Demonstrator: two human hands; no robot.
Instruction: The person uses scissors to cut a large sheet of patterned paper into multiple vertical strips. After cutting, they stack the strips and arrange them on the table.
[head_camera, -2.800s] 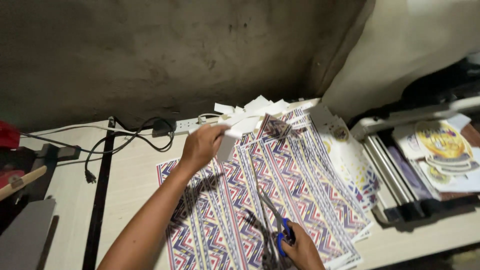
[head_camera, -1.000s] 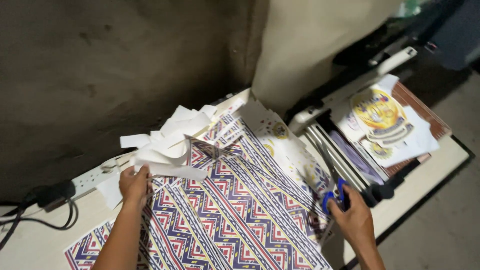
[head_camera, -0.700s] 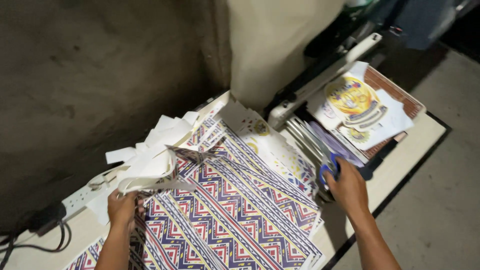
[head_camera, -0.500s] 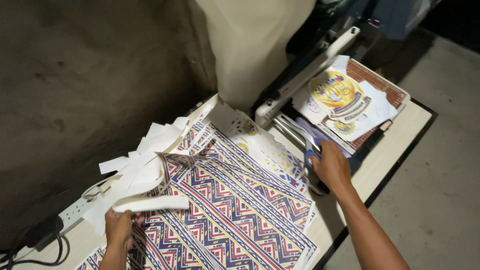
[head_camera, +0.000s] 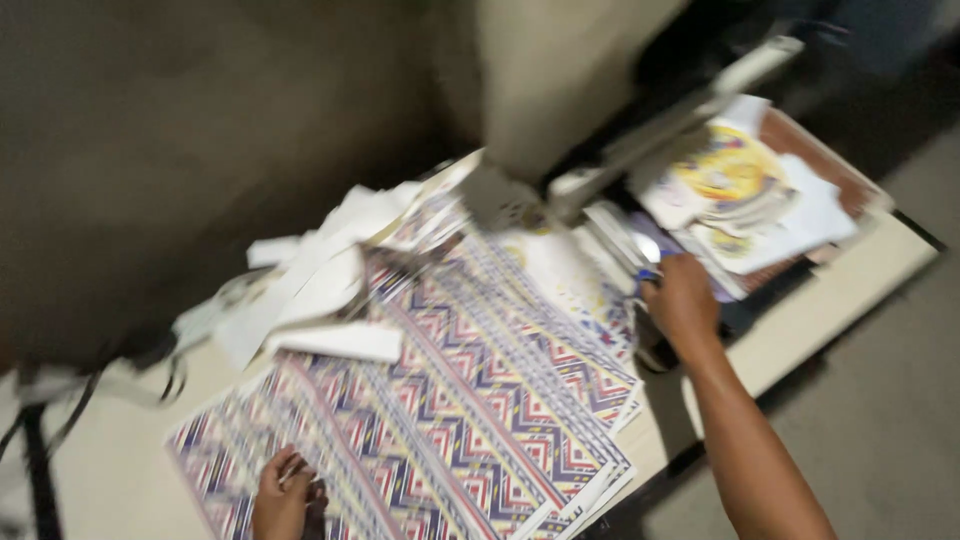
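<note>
The picture is blurred by motion. My right hand (head_camera: 683, 302) reaches to the right side of the table and is closed around the blue handles of a pair of scissors (head_camera: 646, 265), by a machine with rollers. My left hand (head_camera: 283, 497) rests at the near left on a stack of printed sheets (head_camera: 470, 400) with a red, blue and white zigzag pattern; I cannot tell whether it grips them. A heap of white paper offcuts (head_camera: 315, 290) lies on the far left of the sheets, apart from both hands.
A roller machine (head_camera: 620, 220) stands right of the sheets, with round yellow printed cut-outs (head_camera: 740, 190) on a brown board behind it. Cables (head_camera: 110, 380) lie at the left. A dark wall runs along the back. The table's right edge (head_camera: 850, 300) drops to the floor.
My left hand has let go of the white offcuts and dropped to the near part of the sheets. The right hand stays at the machine with the scissors. The view swung left.
</note>
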